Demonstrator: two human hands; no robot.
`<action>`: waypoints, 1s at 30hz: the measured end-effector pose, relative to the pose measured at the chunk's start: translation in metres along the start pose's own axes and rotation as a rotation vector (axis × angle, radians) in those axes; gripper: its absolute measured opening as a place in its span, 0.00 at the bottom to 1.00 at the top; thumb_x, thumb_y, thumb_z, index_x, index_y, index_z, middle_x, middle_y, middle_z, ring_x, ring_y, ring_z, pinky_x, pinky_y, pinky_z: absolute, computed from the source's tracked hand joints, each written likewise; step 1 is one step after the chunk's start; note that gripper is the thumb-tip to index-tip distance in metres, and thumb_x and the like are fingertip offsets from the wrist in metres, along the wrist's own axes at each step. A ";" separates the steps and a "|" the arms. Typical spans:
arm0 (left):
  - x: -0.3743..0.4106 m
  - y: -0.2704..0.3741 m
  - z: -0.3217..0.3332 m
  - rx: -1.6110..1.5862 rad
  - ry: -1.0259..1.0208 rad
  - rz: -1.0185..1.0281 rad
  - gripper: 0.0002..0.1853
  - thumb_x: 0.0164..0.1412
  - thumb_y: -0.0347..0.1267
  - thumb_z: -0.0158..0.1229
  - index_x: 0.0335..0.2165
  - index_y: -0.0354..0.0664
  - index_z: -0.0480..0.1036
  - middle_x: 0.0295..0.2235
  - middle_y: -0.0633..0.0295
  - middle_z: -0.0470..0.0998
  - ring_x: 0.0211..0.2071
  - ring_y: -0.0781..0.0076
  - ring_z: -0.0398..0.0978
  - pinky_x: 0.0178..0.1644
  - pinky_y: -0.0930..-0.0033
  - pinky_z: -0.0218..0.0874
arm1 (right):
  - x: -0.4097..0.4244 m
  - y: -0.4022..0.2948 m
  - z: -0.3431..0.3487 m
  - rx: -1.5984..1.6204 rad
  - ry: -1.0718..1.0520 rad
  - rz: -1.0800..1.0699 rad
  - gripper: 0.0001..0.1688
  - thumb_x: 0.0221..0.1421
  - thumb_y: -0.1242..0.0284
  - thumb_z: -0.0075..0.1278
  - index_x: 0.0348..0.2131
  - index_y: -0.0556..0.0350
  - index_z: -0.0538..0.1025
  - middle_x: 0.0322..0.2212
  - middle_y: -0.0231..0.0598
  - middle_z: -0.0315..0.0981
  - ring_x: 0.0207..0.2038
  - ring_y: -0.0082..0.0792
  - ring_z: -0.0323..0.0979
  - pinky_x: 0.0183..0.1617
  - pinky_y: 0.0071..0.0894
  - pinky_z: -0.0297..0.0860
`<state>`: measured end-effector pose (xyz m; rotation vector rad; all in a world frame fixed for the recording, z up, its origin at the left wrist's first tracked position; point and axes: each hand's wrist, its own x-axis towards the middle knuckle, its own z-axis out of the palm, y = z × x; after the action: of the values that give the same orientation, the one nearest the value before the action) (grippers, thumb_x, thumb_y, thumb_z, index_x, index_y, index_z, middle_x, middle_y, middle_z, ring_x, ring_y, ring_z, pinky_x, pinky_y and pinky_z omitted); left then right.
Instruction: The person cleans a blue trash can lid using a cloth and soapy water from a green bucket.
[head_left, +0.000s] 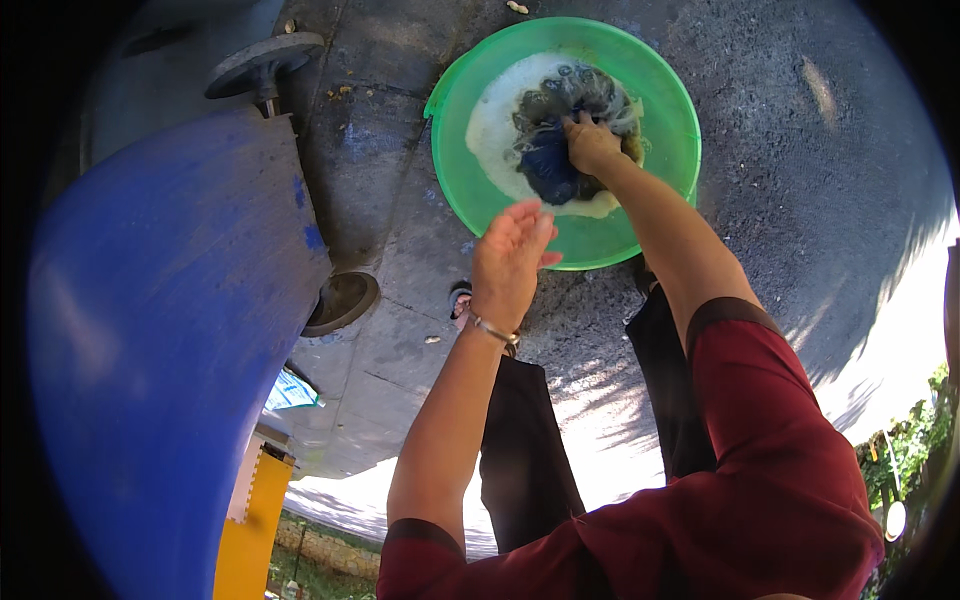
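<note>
In front of me a green plastic basin (670, 150) stands on the ground, holding dark water ringed with white suds (495, 135). Dark blue cloth (551, 169) lies bunched and partly under the water. My right hand (592, 144) presses into the basin against the cloth, its fingertips hidden in the water. Over the basin's near rim hangs my left hand (514, 244), empty, with its fingers loosely spread. A bracelet (493, 330) circles my left wrist.
A large blue container (172, 247) with wheels (341, 300) stands close on the left. Behind it are a printed bag (291, 391) and a yellow panel (251, 517). My feet are near the basin on paved ground (780, 180).
</note>
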<state>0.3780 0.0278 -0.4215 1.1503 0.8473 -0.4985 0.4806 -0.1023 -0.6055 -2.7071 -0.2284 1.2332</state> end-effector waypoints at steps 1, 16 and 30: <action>0.015 0.001 0.004 -0.044 0.030 -0.021 0.18 0.56 0.32 0.50 0.44 0.35 0.62 0.38 0.56 0.69 0.39 0.70 0.68 0.36 0.69 0.66 | 0.004 0.001 0.006 -0.020 -0.048 -0.028 0.17 0.52 0.70 0.37 0.43 0.43 0.67 0.48 0.41 0.57 0.46 0.48 0.62 0.45 0.47 0.62; 0.097 0.012 0.002 -0.598 -0.208 -0.252 0.32 0.53 0.55 0.43 0.42 0.38 0.66 0.34 0.60 0.73 0.36 0.67 0.70 0.40 0.67 0.63 | -0.174 -0.066 -0.108 0.747 0.045 -0.632 0.10 0.37 0.73 0.51 0.22 0.57 0.65 0.22 0.46 0.65 0.29 0.48 0.66 0.31 0.40 0.63; 0.084 -0.001 -0.002 0.067 0.210 -0.143 0.30 0.54 0.46 0.50 0.52 0.51 0.55 0.55 0.55 0.50 0.55 0.53 0.48 0.47 0.47 0.53 | 0.001 0.020 -0.025 0.251 0.014 -0.157 0.24 0.43 0.68 0.47 0.42 0.56 0.66 0.37 0.55 0.67 0.40 0.53 0.66 0.42 0.42 0.64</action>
<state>0.4274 0.0357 -0.4895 1.2239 1.1075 -0.5324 0.5013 -0.1235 -0.5941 -2.4333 -0.2603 1.1169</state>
